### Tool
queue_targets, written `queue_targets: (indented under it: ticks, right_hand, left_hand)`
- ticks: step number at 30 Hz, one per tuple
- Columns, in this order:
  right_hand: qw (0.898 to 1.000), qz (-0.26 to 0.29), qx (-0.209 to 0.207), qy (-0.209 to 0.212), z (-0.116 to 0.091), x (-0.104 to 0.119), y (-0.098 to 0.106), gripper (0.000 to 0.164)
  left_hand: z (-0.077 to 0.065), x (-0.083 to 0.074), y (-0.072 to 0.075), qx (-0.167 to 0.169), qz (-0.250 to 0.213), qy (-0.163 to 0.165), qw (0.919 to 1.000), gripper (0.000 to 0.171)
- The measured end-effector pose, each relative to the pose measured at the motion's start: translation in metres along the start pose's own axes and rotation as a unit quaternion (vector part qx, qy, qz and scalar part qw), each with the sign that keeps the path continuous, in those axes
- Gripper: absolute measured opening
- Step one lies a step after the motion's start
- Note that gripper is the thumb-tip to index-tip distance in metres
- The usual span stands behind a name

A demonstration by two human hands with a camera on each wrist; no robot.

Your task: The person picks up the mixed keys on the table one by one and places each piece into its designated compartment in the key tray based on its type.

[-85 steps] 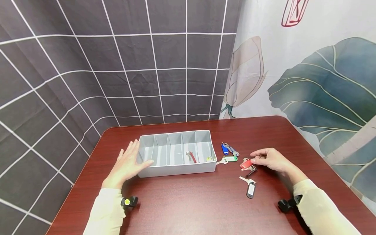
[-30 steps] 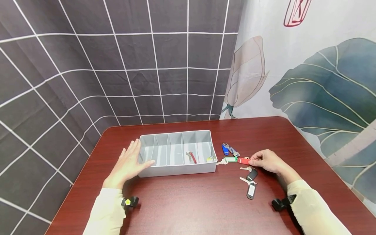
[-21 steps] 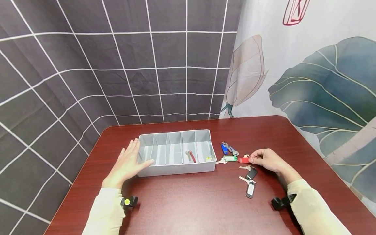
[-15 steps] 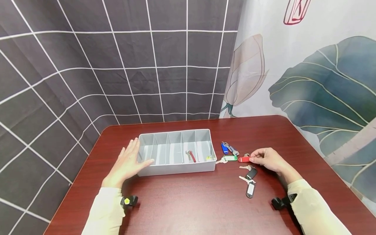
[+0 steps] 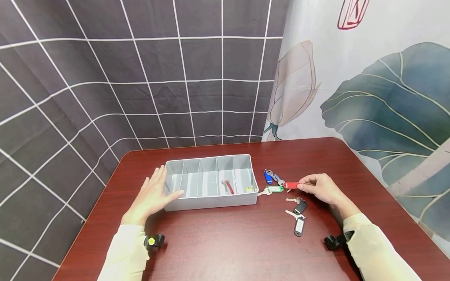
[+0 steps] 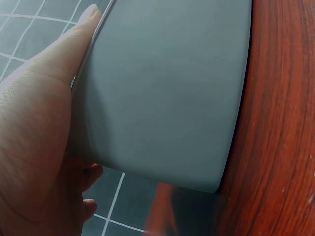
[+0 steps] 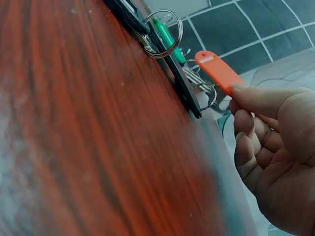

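My right hand pinches a red key tag between thumb and fingertips, raised a little off the table; in the right wrist view the tag looks orange. My left hand rests against the left end of a grey divided box, fingers straight, thumb across its front rim. In the left wrist view the thumb lies along the box's rim. Near the right hand lie a green key tag, a blue key tag and two black key tags, with keys.
A red-tagged key lies in one compartment of the box, and a yellow tag in the rightmost one. Beyond the dark red table hang a grey checked curtain and a floral curtain.
My right hand has pulled the red key tag off the pile, uncovering a black tag and key, and now holds it farther back, beside the green tag. The left hand has stayed put.
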State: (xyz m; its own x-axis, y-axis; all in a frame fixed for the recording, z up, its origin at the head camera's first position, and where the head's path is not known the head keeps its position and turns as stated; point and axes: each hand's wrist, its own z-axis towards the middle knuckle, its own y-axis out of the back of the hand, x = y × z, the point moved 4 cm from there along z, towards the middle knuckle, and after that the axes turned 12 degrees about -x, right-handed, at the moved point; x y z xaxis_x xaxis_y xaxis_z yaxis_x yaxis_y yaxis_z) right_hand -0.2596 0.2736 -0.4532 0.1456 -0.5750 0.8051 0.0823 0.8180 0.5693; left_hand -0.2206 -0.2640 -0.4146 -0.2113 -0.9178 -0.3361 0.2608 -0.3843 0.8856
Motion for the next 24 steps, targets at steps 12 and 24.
queue_targets:
  ticks: [12, 24]
  right_hand:
    - [0.996, -0.018, -0.061, 0.058, 0.002, 0.007, 0.006, 0.017]
    - [0.991, -0.006, -0.108, 0.079, 0.001, 0.02, 0.012, 0.023]
  left_hand:
    - [0.001, 0.001, 0.0, 0.001, 0.004, 0.002, 1.0, 0.115]
    - [0.0, 0.001, -0.001, 0.007, -0.004, 0.007, 0.9999, 0.115]
